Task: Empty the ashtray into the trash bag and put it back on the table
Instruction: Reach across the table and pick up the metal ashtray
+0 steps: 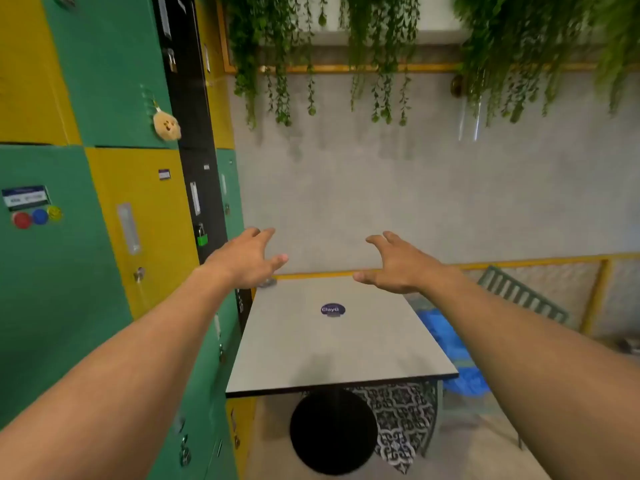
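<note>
A small grey ashtray (268, 282) sits at the far left corner of the white table (329, 355), mostly hidden under my left hand. My left hand (247, 259) hovers just above it, fingers spread and holding nothing. My right hand (394, 263) is stretched out over the table's far right corner, also spread and empty. A blue trash bag (450, 344) lies on the floor to the right of the table, partly hidden by my right forearm.
Green and yellow lockers (104, 237) stand close along the left side of the table. A round purple sticker (332, 310) marks the tabletop. A green chair (519, 292) stands at the right. A black round base (333, 431) sits below the table. Plants hang overhead.
</note>
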Motion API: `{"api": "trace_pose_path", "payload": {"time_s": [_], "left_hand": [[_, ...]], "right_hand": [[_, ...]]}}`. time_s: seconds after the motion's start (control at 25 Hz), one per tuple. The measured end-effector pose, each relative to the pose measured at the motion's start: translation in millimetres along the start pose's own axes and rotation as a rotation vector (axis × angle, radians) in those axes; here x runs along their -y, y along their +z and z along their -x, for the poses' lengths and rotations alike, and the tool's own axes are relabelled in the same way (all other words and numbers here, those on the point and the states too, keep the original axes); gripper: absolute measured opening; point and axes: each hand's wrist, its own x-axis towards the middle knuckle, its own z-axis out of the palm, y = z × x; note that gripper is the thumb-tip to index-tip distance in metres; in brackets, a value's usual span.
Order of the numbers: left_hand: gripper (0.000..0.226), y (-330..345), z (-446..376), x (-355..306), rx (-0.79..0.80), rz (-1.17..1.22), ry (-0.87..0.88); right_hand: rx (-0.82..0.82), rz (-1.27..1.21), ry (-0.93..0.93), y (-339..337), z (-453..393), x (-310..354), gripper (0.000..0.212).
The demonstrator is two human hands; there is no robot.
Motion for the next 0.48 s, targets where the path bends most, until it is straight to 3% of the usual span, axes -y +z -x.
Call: {"api": "trace_pose_path", "payload": {"time_s": [0.48], "left_hand": [[0.078,101,-44,18,0.184,0.037,0.000]], "right_hand": [[0.129,0.010,0.065,90,-69,-39,0.098]]}}
